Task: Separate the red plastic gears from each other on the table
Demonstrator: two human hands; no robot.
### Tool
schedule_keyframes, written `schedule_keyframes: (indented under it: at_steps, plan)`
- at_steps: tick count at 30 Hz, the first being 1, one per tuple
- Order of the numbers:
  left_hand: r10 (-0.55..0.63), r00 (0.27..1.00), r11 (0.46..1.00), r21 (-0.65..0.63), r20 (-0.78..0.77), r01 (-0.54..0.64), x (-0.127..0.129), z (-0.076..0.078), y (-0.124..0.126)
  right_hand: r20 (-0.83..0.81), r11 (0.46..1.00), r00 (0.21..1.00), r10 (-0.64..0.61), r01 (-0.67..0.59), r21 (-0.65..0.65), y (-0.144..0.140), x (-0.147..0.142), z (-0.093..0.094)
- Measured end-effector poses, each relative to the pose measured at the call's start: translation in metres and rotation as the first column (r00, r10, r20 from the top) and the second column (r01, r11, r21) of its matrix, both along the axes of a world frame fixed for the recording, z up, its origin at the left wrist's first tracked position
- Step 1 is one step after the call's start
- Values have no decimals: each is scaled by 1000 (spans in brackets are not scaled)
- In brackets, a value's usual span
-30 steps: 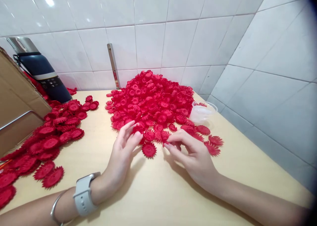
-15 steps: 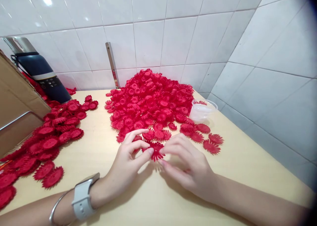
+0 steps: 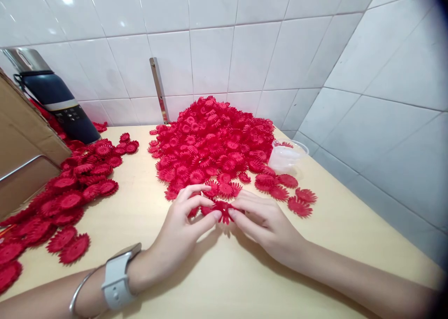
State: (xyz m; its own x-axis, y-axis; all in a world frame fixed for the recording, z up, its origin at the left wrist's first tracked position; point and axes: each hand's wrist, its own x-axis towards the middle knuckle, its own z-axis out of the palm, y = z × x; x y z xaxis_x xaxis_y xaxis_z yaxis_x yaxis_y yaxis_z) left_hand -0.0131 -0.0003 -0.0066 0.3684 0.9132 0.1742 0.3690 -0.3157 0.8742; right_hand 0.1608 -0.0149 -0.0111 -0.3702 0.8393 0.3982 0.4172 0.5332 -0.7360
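A small red flower-shaped piece (image 3: 223, 210) with fringed petals is pinched between the fingertips of both hands, just above the wooden table (image 3: 217, 281). My left hand (image 3: 184, 225), with a white watch and a bangle on the wrist, grips its left side. My right hand (image 3: 262, 223) grips its right side. Just behind the hands rises a big heap of the same red flower pieces (image 3: 213, 142). A few loose ones (image 3: 299, 206) lie to the right of my right hand.
A second spread of red flower pieces (image 3: 66, 197) covers the table's left side beside a cardboard box (image 3: 21, 142). A dark blue flask (image 3: 56, 102) leans at the back left. A clear plastic cup (image 3: 285, 156) lies by the heap. White tiled walls close the back and right.
Both hands reached into the heap's front edge, lifted one flower piece and drew it toward me; they now hold it together between the fingertips.
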Motion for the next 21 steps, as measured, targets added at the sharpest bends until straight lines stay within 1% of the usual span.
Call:
schedule_keyframes:
  at_steps: [3, 5, 8, 11, 13, 16, 21]
  plan:
    - [-12, 1000, 1000, -2, -20, 12, 0, 0, 0, -5, 996, 999, -31, 31, -80, -1, 0, 1]
    - [-26, 999, 1000, 13, -38, 27, 0, 1, -2, 8, 994, 1000, 2, -1, -108, -1, 0, 1]
    - [-26, 999, 999, 33, -48, 28, 0, 1, -3, 46, 995, 997, 68, -65, -79, 0, 0, 0]
    - [19, 1000, 999, 50, -16, -19, 1, 2, -4, 60, 999, 997, 41, -39, -32, 1, 0, -1]
    - [24, 1000, 998, 54, -18, -23, 1, 2, -4, 60, 999, 998, 30, -29, -19, 1, 1, -2]
    - [-6, 999, 998, 56, -37, 8, 1, 4, -6, 57, 999, 998, 28, -27, -20, 1, 3, -2]
    - [2, 1000, 1000, 18, -16, -2, 1, 4, -6, -5, 998, 1000, 13, -14, -62, 1, 4, -2]
